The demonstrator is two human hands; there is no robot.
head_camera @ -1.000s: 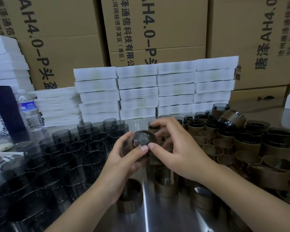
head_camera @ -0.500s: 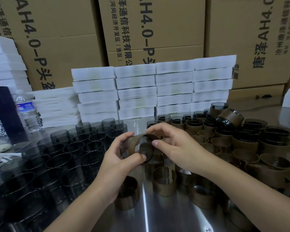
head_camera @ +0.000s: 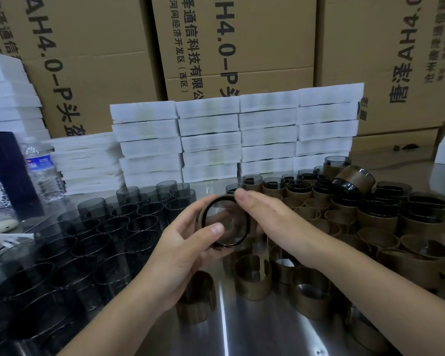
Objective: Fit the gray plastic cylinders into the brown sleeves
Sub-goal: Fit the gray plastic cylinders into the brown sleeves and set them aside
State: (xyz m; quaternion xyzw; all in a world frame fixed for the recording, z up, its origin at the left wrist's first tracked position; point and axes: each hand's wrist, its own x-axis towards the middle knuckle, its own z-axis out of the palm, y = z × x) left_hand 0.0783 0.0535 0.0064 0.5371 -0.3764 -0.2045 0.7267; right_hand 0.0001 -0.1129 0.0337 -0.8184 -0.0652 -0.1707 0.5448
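I hold one gray plastic cylinder point(head_camera: 225, 222) in mid air over the table, its open end facing me, with a brown sleeve point(head_camera: 203, 214) around it. My left hand point(head_camera: 185, 250) grips it from below and the left, thumb across the rim. My right hand point(head_camera: 270, 222) lies against its right side with the fingers straight, fingertips at the top edge. Several bare gray cylinders point(head_camera: 88, 240) stand at the left. Empty brown sleeves point(head_camera: 252, 276) stand in front of and right of my hands. Sleeved cylinders point(head_camera: 352, 181) are piled at the back right.
The table is shiny metal point(head_camera: 242, 337). White foam trays point(head_camera: 237, 140) are stacked behind the parts, with cardboard cartons point(head_camera: 229, 47) behind them. A water bottle point(head_camera: 40, 173) and a dark box point(head_camera: 3, 170) stand at the far left.
The cylinder has turned its open end toward me and sits inside the sleeve. My right hand went from pinching the rim to lying flat against the side.
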